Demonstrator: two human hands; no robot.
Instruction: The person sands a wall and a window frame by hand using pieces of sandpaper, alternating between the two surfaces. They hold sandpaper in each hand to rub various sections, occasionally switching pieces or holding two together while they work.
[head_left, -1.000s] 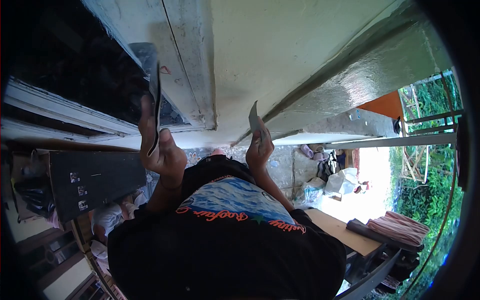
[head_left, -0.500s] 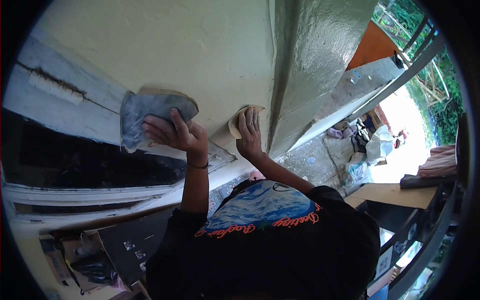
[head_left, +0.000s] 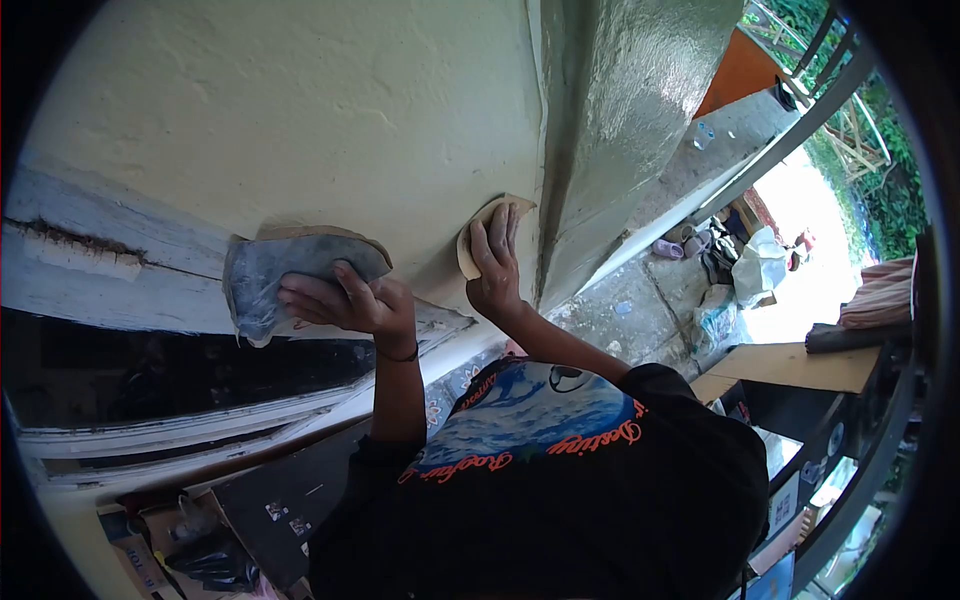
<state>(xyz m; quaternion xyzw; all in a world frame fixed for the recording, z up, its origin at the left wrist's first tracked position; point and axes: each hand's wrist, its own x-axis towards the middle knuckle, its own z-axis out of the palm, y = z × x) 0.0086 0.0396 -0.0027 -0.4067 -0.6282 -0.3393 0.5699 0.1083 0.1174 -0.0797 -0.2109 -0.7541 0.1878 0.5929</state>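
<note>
My left hand (head_left: 350, 302) is closed on a grey, dusty sheet of abrasive paper (head_left: 262, 280) with a curved brown edge. The sheet lies where the cream wall (head_left: 330, 110) meets the worn, whitish window frame (head_left: 90, 210). Farther right, my right hand (head_left: 496, 258) presses a smaller beige piece of paper (head_left: 468, 254) against the wall, beside a protruding glossy column (head_left: 620, 120). Pale dust coats its fingers. The face of the beige piece towards the wall is hidden.
Below the frame is a dark window opening (head_left: 190, 370). Shoes (head_left: 690, 242) and a white bag (head_left: 760, 262) lie on the floor at right. A cardboard-topped black cabinet (head_left: 800, 375) stands lower right; a box with black plastic (head_left: 215, 560) is lower left.
The view has shifted, so the window frame and the grey sheet in my left hand appear lower. My right hand and its beige paper appear slightly higher. Both hands keep their hold.
</note>
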